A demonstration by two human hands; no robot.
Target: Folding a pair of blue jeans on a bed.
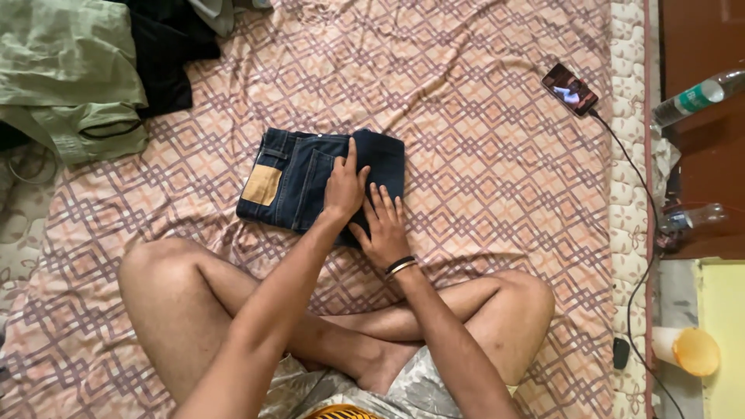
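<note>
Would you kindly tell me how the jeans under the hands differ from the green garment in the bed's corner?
The jeans are dark blue; the green garment is pale green. The jeans are folded into a neat rectangle, while the green garment lies crumpled. Both hands, left and right, press on the jeans; nothing touches the green garment. Both rest on the patterned sheet.

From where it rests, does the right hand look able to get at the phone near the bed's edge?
Probably yes, with a stretch. The right hand lies flat on the folded jeans, and only bare patterned sheet lies between it and the phone.
</note>
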